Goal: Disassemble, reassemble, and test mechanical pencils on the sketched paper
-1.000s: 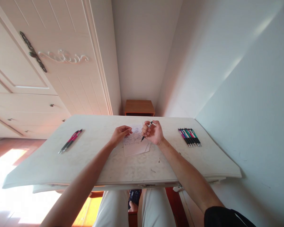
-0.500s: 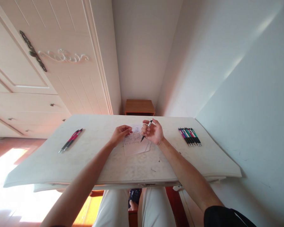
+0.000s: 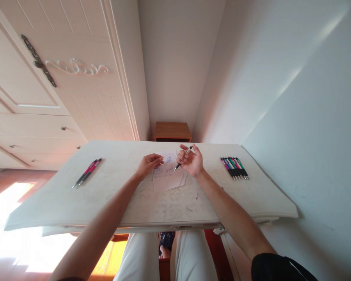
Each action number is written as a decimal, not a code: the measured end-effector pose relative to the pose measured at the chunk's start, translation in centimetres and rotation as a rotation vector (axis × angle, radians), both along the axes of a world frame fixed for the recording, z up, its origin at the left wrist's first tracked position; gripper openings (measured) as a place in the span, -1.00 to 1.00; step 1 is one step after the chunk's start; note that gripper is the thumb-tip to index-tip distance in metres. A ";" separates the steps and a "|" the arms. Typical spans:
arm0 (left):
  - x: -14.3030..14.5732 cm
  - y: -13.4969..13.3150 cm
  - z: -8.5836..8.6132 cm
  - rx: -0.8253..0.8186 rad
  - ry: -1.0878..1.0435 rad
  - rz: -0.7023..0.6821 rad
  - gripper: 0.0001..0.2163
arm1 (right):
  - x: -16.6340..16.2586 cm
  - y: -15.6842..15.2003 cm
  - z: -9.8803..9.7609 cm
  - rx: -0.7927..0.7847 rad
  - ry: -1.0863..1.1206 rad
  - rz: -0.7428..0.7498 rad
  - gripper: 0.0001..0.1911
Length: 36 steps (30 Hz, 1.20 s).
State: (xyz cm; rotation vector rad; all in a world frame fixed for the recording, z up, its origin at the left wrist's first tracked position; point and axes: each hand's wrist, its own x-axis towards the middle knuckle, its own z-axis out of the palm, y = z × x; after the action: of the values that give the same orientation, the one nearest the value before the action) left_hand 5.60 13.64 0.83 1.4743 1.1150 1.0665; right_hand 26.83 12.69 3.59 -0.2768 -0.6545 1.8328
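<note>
My right hand [image 3: 191, 161] holds a black pen [image 3: 182, 159] in a loose pinch, its tip pointing down-left just above a scribbled sheet of paper [image 3: 167, 177] in the middle of the white table [image 3: 58, 203]. The fingers are partly spread around the pen. My left hand [image 3: 148, 164] rests with curled fingers on the paper's upper left edge, pinning it down.
Several coloured pens [image 3: 234, 168] lie in a row at the right of the table. Two pens, pink and dark, [image 3: 87, 173] lie at the left. A wardrobe [image 3: 46, 78] stands to the left, a small wooden cabinet [image 3: 172, 132] behind the table, a wall close on the right.
My right hand has lifted slightly and opened its fingers a little, tilting the pen flatter. My left hand has stayed on the paper.
</note>
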 end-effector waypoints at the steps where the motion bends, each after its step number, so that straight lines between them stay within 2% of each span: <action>1: 0.0 0.0 0.0 0.002 0.003 0.002 -0.60 | 0.0 0.0 0.0 -0.003 -0.004 0.000 -0.61; 17: 0.0 0.0 0.0 0.006 0.032 -0.003 -0.60 | -0.1 -0.2 0.1 -0.007 0.042 0.044 -0.60; 29: -0.1 0.4 -0.5 0.020 0.019 -0.011 -0.61 | -0.3 -0.6 0.3 -0.004 -0.011 0.108 -0.62; 36: 0.1 0.1 -0.1 0.026 0.022 -0.010 -0.61 | -0.4 -0.8 0.5 0.002 -0.070 0.215 -0.55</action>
State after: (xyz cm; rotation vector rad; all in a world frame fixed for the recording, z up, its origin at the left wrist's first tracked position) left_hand 5.66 13.76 0.69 1.5135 1.1124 1.0637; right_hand 26.48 11.92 4.08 -0.2785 -0.7587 2.0343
